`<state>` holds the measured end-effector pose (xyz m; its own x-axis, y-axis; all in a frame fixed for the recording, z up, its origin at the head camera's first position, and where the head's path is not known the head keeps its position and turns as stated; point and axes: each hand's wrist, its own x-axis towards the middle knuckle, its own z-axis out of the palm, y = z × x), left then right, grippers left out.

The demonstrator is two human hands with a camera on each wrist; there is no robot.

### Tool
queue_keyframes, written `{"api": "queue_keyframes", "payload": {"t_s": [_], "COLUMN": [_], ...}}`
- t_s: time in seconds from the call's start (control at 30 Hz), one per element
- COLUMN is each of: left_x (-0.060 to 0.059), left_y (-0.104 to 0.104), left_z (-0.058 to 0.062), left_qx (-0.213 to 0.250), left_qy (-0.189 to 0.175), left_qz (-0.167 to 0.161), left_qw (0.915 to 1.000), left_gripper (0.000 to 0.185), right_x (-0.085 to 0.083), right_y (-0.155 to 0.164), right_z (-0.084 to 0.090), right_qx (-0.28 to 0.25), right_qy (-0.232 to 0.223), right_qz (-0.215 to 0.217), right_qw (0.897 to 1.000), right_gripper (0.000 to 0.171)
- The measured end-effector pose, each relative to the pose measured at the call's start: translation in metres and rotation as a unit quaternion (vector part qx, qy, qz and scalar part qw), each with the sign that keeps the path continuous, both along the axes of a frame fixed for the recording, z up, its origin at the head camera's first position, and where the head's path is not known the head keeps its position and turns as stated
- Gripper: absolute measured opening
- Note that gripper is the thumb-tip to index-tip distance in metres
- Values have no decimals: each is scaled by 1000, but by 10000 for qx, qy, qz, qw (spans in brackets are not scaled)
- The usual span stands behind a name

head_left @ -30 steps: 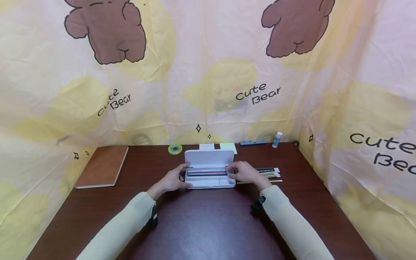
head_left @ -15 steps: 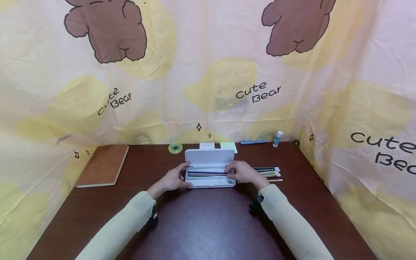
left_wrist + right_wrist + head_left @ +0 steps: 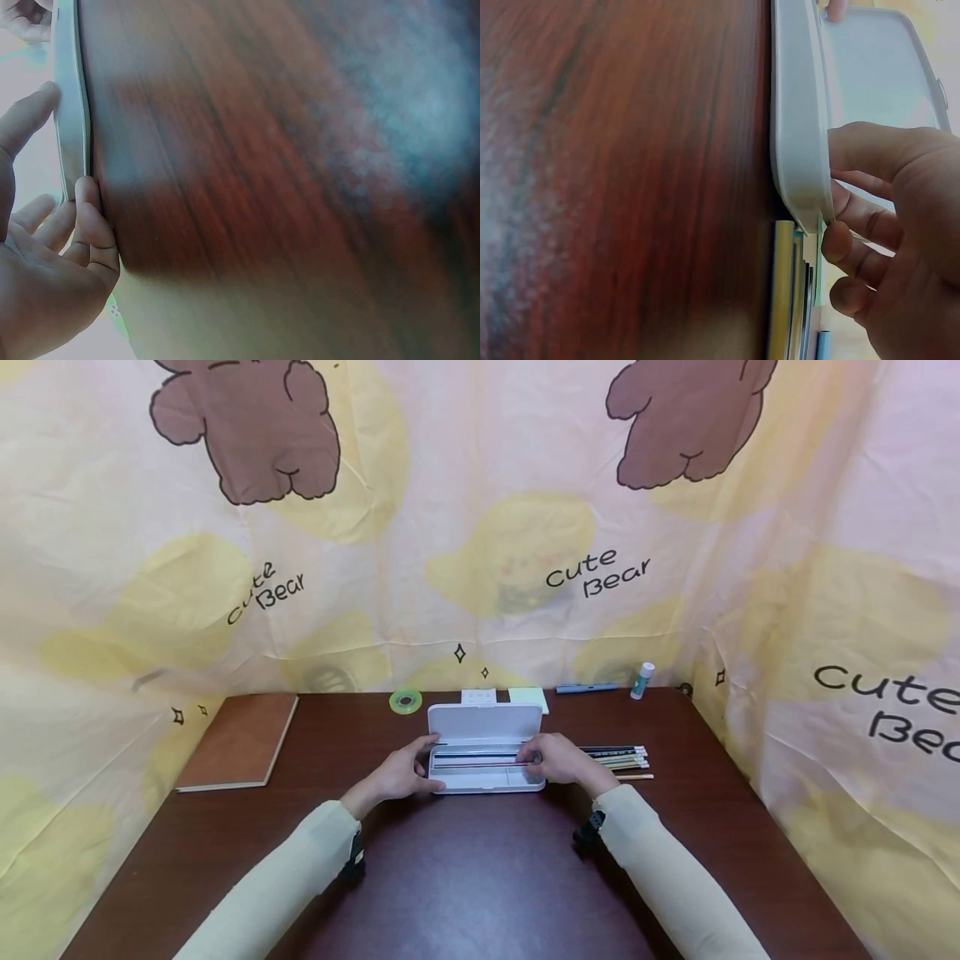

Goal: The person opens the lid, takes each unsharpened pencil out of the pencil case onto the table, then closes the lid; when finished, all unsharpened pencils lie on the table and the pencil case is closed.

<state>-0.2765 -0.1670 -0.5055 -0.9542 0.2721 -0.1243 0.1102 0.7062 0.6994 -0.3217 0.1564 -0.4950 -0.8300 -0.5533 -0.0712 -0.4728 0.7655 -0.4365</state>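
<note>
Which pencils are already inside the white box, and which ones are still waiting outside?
The pencils lying in the open white pencil case, under the right hand, are inside. The pencil bunch on the table right of the case lies outside.

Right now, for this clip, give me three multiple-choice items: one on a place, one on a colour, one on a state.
1. Where do the loose pencils lie?
A. right of the case
B. on the notebook
C. at the table's near edge

2. What colour is the tape roll?
A. red
B. green
C. black

3. How is the case?
A. shut
B. open, lid up
C. upside down

Answers: 1 A, they sit beyond the right hand; 2 B, head view shows green; 3 B, lid stands behind the tray.
</note>
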Motion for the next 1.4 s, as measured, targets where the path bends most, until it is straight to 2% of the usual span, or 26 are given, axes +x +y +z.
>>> {"api": "queue_keyframes", "payload": {"t_s": [0.3,0.5,0.83,1.1,1.4], "left_x": [2,1,0,1,2], "left_y": [1,1,1,1,1], "left_z": [2,1,1,2,4], "left_qx": [-13,-32,-30,-91,-60], "left_qy": [17,26,82,4,-66], "left_qz": [-36,-61,-64,-45,18], "left_qw": [10000,10000,9999,9999,10000], "left_gripper": [93,93,93,93,93], "right_x": [-1,-3,-4,-2,3], "right_y": [2,5,5,9,27], "right_z": [1,1,2,5,18], "right_qx": [-41,-130,-253,-341,-564], "right_qy": [-151,-109,-260,-156,-8], "right_qz": [5,42,-144,-104,-123], "right_qw": [9999,9998,9992,9992,9983], "right_gripper": [6,6,7,8,7]}}
